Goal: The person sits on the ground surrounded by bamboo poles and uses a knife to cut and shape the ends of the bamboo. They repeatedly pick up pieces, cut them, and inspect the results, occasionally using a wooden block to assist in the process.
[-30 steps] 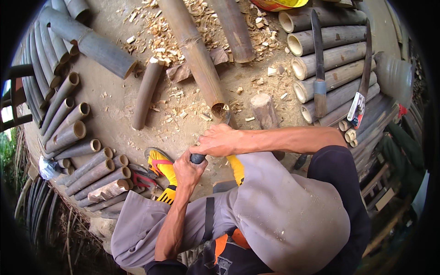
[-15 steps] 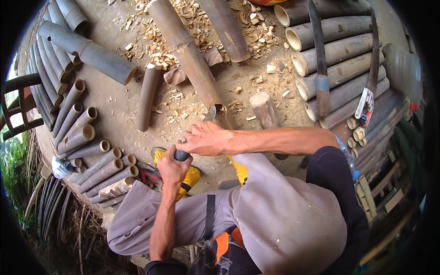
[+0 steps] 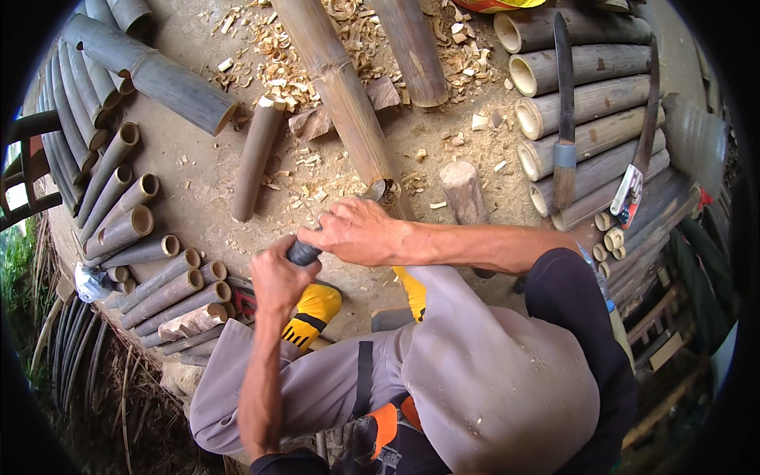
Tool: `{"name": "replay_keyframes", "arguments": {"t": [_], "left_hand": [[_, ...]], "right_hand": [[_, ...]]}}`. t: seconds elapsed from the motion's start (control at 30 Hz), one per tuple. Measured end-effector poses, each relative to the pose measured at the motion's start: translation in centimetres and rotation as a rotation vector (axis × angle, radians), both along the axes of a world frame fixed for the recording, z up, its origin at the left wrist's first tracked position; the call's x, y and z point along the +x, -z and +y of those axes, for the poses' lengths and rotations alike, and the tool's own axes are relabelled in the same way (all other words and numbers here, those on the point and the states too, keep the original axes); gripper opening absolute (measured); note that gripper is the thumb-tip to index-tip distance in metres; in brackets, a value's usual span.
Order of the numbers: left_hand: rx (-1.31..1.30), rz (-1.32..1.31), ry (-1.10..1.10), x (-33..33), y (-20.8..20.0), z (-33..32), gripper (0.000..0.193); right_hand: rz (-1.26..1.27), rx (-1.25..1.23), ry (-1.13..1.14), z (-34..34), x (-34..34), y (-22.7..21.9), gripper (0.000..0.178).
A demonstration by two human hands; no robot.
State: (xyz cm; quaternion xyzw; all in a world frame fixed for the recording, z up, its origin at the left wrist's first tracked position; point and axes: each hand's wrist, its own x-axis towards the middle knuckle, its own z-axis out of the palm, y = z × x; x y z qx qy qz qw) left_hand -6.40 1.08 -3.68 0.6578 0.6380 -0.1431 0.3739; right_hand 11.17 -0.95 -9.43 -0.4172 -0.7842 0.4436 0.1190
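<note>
Both my hands are wrapped round a bladed tool with a dark grey handle (image 3: 304,252). My left hand (image 3: 283,277) grips the handle's rear end. My right hand (image 3: 358,230) closes over its front part and hides much of it. Beyond the right knuckles a short metal blade (image 3: 375,190) shows, touching or very near a dark notch in a thick brown bamboo pole (image 3: 348,111). That pole slants away from me and its near end passes behind my right forearm. I cannot make out the blade's full shape.
The pole rests across a reddish-brown block (image 3: 312,124). Pale shavings (image 3: 289,67) lie around it. A short log (image 3: 464,194) stands right of the pole. A long knife (image 3: 564,111) lies on bamboo sections (image 3: 606,95) at right. More cut bamboo tubes (image 3: 127,229) line the left.
My left hand and the tool's handle have shifted left and slightly up. The right hand has moved up a little, and the blade remains at the notch. The whole view has shifted slightly.
</note>
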Motion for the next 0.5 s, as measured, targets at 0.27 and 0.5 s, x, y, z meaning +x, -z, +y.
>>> {"name": "replay_keyframes", "arguments": {"t": [0.27, 0.5], "left_hand": [[0.054, 0.005, 0.114, 0.5, -0.2, 0.7, 0.029], [0.350, -0.054, 0.912, 6.9, -0.9, 9.9, 0.015]], "right_hand": [[0.013, 0.013, 0.098, -0.2, 0.0, -0.1, 0.031], [0.299, 0.164, 0.729, -0.7, 1.5, 1.2, 0.047]]}}
